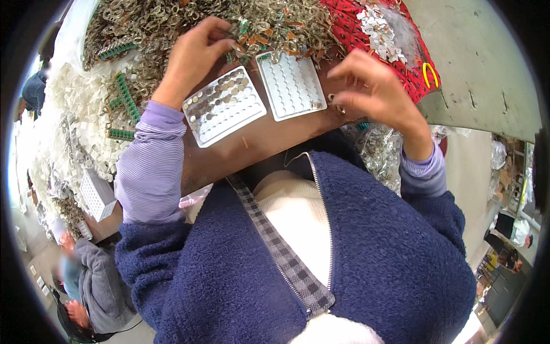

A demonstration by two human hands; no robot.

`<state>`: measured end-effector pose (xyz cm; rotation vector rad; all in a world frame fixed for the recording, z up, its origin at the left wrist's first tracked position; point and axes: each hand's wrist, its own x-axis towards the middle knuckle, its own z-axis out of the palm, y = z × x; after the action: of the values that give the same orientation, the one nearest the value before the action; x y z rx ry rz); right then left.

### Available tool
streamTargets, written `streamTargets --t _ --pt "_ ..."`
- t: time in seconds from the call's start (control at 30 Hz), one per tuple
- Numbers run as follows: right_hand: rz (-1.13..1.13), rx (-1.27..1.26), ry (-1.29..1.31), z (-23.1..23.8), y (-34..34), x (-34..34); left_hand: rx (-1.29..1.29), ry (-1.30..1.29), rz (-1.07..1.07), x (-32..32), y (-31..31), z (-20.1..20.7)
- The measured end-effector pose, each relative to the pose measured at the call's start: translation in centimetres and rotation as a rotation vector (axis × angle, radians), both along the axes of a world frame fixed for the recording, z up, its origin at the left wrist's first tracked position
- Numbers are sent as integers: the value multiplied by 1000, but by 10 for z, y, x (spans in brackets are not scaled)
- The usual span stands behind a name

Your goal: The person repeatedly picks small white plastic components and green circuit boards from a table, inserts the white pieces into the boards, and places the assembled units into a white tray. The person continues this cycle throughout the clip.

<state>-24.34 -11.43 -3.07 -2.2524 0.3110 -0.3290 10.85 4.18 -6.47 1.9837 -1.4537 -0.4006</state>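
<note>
My left hand [197, 54] is at the near edge of a heap of tangled metal tabs and small parts [154, 26]. Its thumb and fingers curl toward each other; what they grip, if anything, is too small to make out. Below it lies a white tray [252, 112] partly filled with round, coin-like cells [220, 94] in rows. A second white tray [289, 86], with mostly bare round pockets and a small piece in its near right corner, lies to the right. My right hand [372, 86], slightly blurred, hovers right of that tray, thumb and fingers apart.
Green circuit strips [126, 97] and a pile of pale plastic pieces [69, 109] spread to the left. Red dotted cloth [344, 17] at the far right bears white scraps [381, 34] and a yellow-handled tool [428, 74]. A white tray stack [96, 194] stands left; another person [103, 281] sits beyond.
</note>
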Motion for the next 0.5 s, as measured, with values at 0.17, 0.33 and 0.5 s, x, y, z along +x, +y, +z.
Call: streamTargets --t 0.17,0.33,0.5 --pt "-41 -335 -51 -33 29 -10 24 -130 -64 -15 9 23" --pt "-54 -254 -238 -29 23 3 -275 -245 159 -58 53 66" --pt "95 -75 -338 -11 57 46 -372 350 113 -168 94 44"
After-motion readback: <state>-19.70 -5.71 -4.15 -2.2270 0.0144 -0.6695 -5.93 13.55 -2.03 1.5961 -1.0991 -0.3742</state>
